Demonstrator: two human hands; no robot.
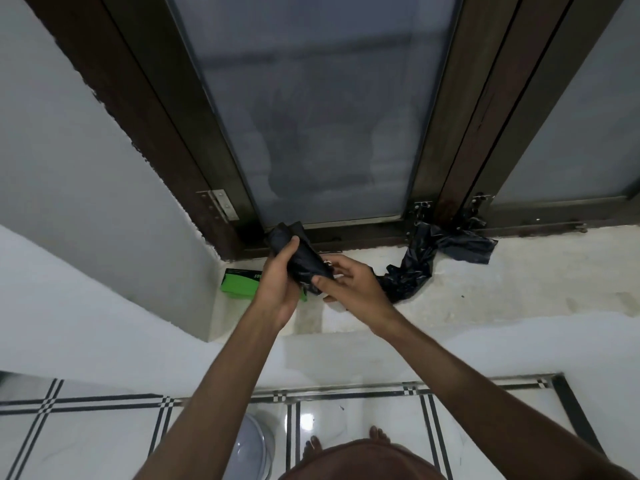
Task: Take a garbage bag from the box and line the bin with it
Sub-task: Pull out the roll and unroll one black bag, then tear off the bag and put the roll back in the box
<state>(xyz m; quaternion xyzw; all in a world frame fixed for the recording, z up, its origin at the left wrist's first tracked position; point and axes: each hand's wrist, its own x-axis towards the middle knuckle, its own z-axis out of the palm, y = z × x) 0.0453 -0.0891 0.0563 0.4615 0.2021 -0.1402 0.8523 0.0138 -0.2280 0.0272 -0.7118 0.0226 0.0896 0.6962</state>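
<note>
Black plastic, a folded garbage bag (304,258), sat gripped in the left hand (277,285) while the right hand (353,282) pinched its lower edge. Peeling one layer slowly would likely open it cleanly above the green box (240,282).

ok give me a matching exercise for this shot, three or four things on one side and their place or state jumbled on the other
Things:
1. roll of garbage bags
2. green box
3. loose black bag
4. grey bin

Places or states:
A. on the tiled floor, near the person's feet
B. gripped by the left hand, with the right hand pinching its lower end
C. lying on the sill in the corner by the wall
D. crumpled on the sill, trailing from the window latch

Pairs: 1-B, 2-C, 3-D, 4-A
</note>
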